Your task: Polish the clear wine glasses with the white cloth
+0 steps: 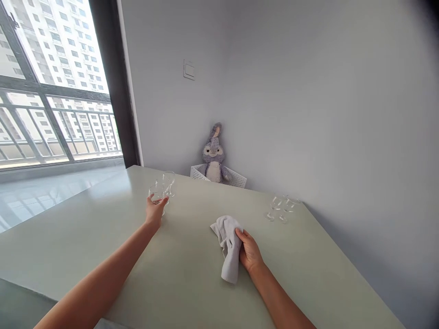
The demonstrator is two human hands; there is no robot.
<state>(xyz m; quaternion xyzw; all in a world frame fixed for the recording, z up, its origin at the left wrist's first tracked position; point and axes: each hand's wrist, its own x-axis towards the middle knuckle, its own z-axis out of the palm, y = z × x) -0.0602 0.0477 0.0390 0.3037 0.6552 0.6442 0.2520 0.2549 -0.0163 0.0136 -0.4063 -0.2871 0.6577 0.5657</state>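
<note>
On the left part of the pale table (pixel 192 274), my left hand (pixel 155 210) has its fingers around a clear stemmed glass (pixel 157 192). Another clear glass (pixel 169 180) stands just behind it, to the right. My right hand (pixel 250 250) grips a light grey cloth (pixel 230 246), thumb on top, with folds hanging down toward the tabletop. Farther right, near the back edge, are several clear stemmed glasses (pixel 275 204), some overlapping in view.
Behind the table's back edge a plush rabbit (pixel 214 160) sits in a white perforated basket (pixel 238 179). Walls meet behind it, and a large window (pixel 58 91) is at left. A grey item (pixel 108 325) shows at the bottom edge.
</note>
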